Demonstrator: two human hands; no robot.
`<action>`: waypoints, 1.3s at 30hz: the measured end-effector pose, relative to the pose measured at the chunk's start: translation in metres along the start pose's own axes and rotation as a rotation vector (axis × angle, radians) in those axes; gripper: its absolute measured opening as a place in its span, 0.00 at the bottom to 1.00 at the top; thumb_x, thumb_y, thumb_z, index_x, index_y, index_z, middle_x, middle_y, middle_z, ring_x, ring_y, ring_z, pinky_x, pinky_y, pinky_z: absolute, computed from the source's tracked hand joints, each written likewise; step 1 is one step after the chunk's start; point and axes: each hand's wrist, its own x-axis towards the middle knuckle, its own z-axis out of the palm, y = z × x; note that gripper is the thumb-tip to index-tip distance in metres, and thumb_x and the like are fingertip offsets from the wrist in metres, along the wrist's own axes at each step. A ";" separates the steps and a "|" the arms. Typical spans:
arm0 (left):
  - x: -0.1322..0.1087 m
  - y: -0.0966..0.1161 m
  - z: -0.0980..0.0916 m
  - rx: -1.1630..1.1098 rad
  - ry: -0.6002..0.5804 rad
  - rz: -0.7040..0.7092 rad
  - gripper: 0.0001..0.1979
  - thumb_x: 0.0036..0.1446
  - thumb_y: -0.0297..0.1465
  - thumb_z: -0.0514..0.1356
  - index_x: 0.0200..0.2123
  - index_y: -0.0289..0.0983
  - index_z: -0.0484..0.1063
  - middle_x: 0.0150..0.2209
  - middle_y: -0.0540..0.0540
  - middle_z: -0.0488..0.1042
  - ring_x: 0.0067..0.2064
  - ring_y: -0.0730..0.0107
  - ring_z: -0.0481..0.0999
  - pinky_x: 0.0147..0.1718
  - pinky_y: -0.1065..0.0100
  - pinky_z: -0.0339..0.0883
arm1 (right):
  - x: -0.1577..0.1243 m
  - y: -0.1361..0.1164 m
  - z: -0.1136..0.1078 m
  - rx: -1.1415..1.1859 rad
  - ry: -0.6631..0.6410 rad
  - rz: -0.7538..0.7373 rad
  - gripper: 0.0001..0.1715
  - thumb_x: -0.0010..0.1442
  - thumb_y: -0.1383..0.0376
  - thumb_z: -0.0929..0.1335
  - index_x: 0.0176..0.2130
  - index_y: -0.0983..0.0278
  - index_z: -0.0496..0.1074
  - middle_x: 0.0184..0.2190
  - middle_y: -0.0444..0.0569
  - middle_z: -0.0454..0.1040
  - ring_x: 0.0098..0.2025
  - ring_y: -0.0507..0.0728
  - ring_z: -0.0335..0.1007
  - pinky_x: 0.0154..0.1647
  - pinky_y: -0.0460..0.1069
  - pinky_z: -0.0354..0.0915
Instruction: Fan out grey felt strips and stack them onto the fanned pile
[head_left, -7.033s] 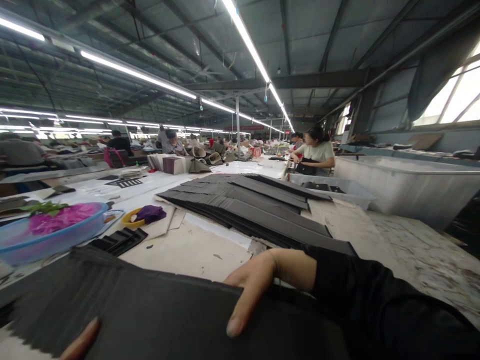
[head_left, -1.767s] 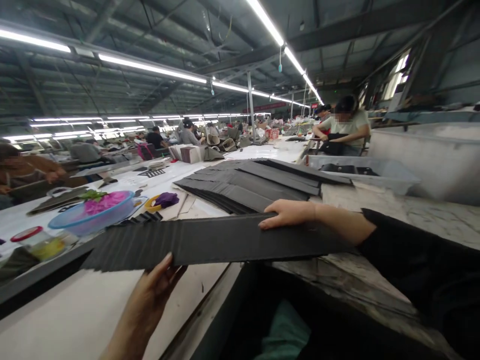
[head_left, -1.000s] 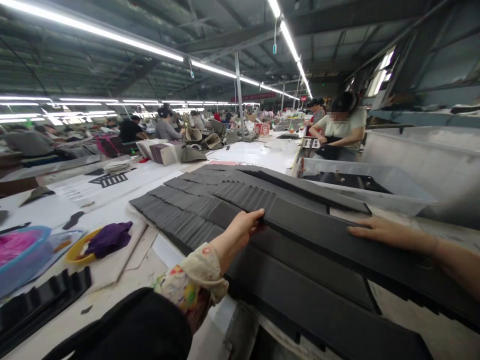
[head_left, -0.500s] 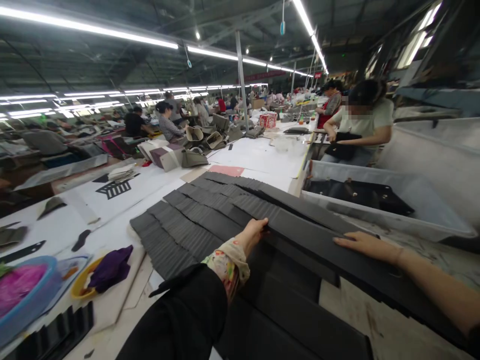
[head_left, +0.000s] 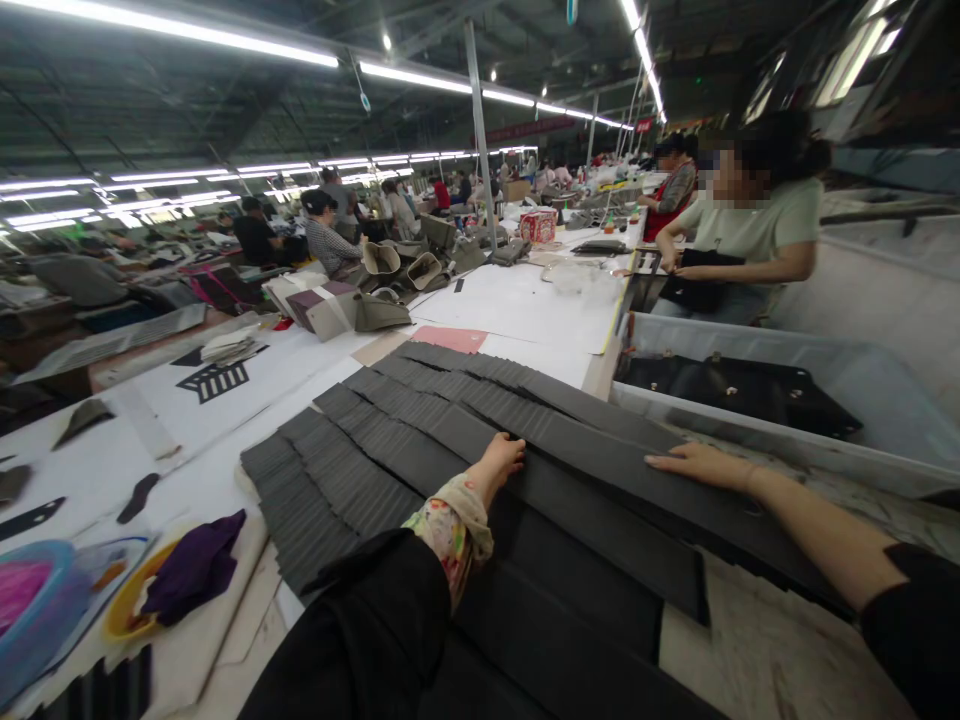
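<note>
Overlapping dark grey flat panels point(head_left: 390, 435) lie in staggered rows across the table, each row fanned like shingles. My left hand point(head_left: 501, 462), in a rolled floral cuff, rests on the middle rows with its fingers curled at the edge of a long dark panel point(head_left: 600, 520). Part of that grip is hidden. Over the right-hand row, my right hand point(head_left: 701, 466) lies flat with fingers stretched out, touching the top of the panels. Larger black panels point(head_left: 555, 630) spread below my left forearm.
A translucent bin point(head_left: 750, 425) holding black pieces with metal studs stands at the right. Behind it a co-worker point(head_left: 757, 220) handles a black piece. At the left are a blue basket point(head_left: 67, 610), a yellow bowl point(head_left: 124, 610) with purple cloth, and grey-brown pieces point(head_left: 82, 422).
My left hand has shifted slightly left, and a long panel beside it now lies lower, over the stack. My right hand stays flat, a little farther left. The view has shifted slightly.
</note>
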 end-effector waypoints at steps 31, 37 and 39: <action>-0.022 -0.013 0.014 1.358 -0.092 0.600 0.30 0.51 0.24 0.47 0.59 0.44 0.49 0.61 0.41 0.47 0.54 0.48 0.56 0.45 0.50 0.60 | 0.012 0.024 0.049 -0.284 0.349 0.117 0.37 0.51 0.40 0.55 0.42 0.64 0.68 0.39 0.56 0.73 0.42 0.64 0.68 0.43 0.56 0.62; -0.027 -0.012 0.015 1.322 -0.077 0.613 0.31 0.50 0.23 0.48 0.58 0.43 0.50 0.60 0.38 0.48 0.54 0.47 0.56 0.45 0.47 0.59 | -0.003 -0.018 0.094 -0.462 0.689 -0.270 0.24 0.59 0.56 0.54 0.50 0.63 0.62 0.49 0.55 0.65 0.51 0.62 0.60 0.50 0.56 0.58; -0.030 -0.010 0.014 1.290 -0.089 0.606 0.30 0.50 0.25 0.50 0.58 0.43 0.51 0.60 0.37 0.48 0.54 0.45 0.56 0.45 0.45 0.59 | -0.004 -0.026 0.114 -0.456 0.645 -0.336 0.24 0.60 0.56 0.53 0.51 0.61 0.62 0.50 0.54 0.65 0.51 0.61 0.61 0.49 0.55 0.60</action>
